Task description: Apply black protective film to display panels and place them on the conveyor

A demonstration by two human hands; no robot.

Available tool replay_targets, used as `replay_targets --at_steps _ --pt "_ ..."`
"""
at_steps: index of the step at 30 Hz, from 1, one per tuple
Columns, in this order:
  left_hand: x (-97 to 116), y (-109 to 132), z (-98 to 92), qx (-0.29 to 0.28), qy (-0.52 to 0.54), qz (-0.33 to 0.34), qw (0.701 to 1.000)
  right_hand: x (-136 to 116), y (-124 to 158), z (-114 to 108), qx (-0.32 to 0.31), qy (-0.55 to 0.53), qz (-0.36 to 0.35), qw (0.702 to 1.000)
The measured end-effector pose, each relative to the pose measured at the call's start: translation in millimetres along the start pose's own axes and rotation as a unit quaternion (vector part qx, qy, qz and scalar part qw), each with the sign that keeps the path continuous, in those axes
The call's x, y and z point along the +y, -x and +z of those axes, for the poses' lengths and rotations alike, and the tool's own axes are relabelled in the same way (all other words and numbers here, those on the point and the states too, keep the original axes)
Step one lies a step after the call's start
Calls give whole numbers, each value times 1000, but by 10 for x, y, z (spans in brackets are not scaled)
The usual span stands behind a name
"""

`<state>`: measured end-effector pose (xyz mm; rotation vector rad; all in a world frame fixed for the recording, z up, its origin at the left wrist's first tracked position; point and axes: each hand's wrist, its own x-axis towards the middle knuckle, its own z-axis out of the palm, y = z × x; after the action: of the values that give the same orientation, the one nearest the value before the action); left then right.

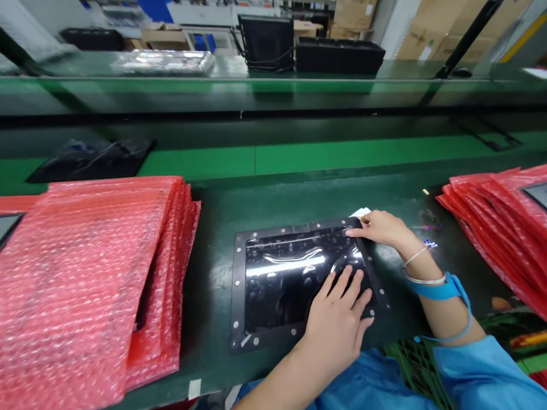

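A flat black display panel (282, 285) with a dark frame, silver dots along its border and a glossy, bubbled clear film lies on the dark green bench. My left hand (337, 319) rests flat on its lower right part, fingers spread. At the panel's far right corner my right hand (382, 229) is closed, thumb on top and the other fingers curled at the edge. A small white piece (361, 213), paper or cloth, sticks out beside those fingers; whether they grip it is unclear. A blue strap (440, 289) circles the right wrist.
Stacked red bubble-wrap bags (85, 273) lie on the left, and more red bags (496, 210) on the right. Beyond the bench, a black panel with clear wrap (94, 159) lies on a green surface. A raised shelf holds a black monitor-like unit (267, 42) and a black box (339, 56).
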<state>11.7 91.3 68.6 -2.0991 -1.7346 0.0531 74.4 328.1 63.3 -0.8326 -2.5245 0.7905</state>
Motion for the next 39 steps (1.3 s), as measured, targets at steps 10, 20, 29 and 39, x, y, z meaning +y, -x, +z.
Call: replay_targets --at_steps 10,20,29,39 --pt "-392 -250 -320 13 -70 -90 993 76 141 169 81 -122 -32 989" --pt "-663 -395 -443 185 -221 -143 947 174 99 432 171 -352 -191 900" --pt "-745 -3 -978 321 -121 -156 926 -16 257 345 73 -494 -368 785" --pt "-928 174 -1072 385 471 -468 640 -97 275 434 134 -539 -409 724"
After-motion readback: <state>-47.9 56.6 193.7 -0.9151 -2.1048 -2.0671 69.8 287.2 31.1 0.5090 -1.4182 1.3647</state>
